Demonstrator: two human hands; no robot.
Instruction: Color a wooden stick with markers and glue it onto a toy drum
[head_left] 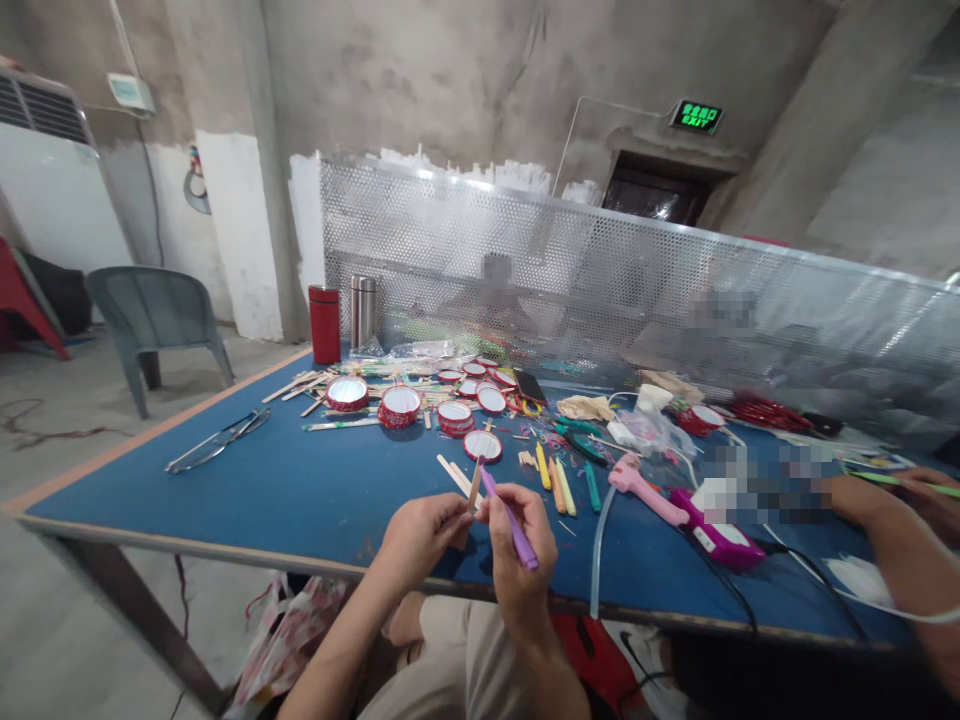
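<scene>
My left hand (pixel 424 532) pinches a thin wooden craft stick (pixel 475 488), which stands up tilted near the table's front edge. In my right hand (pixel 541 530) is a purple marker (pixel 520 540), its narrow end touching or very close to the stick's upper part. Two more pale craft sticks (pixel 451 475) lie just beyond my left fingers. A round red-rimmed piece with a pale top (pixel 481 446) lies straight ahead of both hands. Yellow, orange, pale and teal markers or crayons, among them a yellow one (pixel 543 466), lie right of my right hand.
Stacks of red-rimmed rounds (pixel 400 403) and loose sticks cover the table's far side. Glasses (pixel 217 440) lie at left; a red flask (pixel 325 325) stands behind. To the right are a pink glue gun (pixel 646 488), a purple box (pixel 716 530), cables and another person's arm (pixel 892 530).
</scene>
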